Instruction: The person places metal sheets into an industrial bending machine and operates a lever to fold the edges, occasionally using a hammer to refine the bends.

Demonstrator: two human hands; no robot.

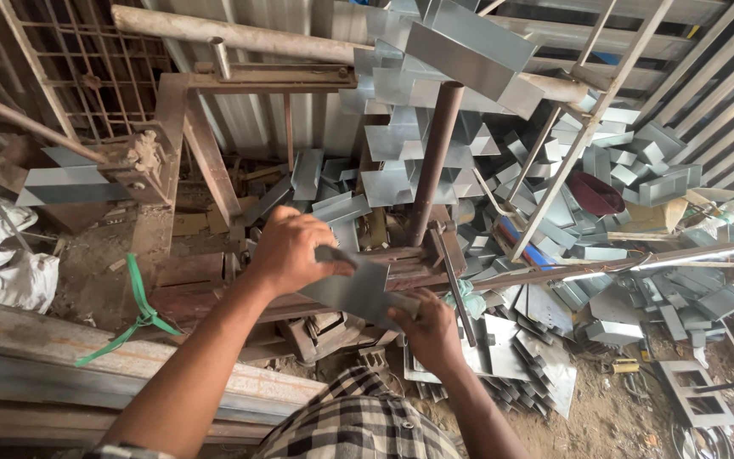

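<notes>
Plainly: 2 hands on 1 sheet at the bending press

Both hands grip the same grey metal sheet (357, 291), a flat piece of thin galvanised stock lying tilted across the rusty hand press (409, 263) in the middle of the scene. The left hand (286, 251) is closed over the sheet's far left edge, fingers curled on top. The right hand (428, 327) pinches the near right corner from below, knuckles toward the camera. The sheet's far right edge touches the press jaws, just beside the upright brown pipe handle (435, 153) that rises from the press toward the far side.

Behind and to the right of the press a big heap of bent metal pieces (605, 161) spreads over the ground, folded grey channels and angles lying every way. Nearer, to the right of the right hand, a stack of flat cut sheets (537, 365) rests on the dirt floor. A dark red bowl (595, 194) sits among the heap on the far right.

At the left, a green strap (142, 306) hangs knotted over a long rusty beam (87, 365) that runs along the near left. White sacks (2, 255) lie at the far left edge. A rusted wire grille (87, 59) leans against the far wall. The person's checked shirt (358, 425) fills the near edge.
</notes>
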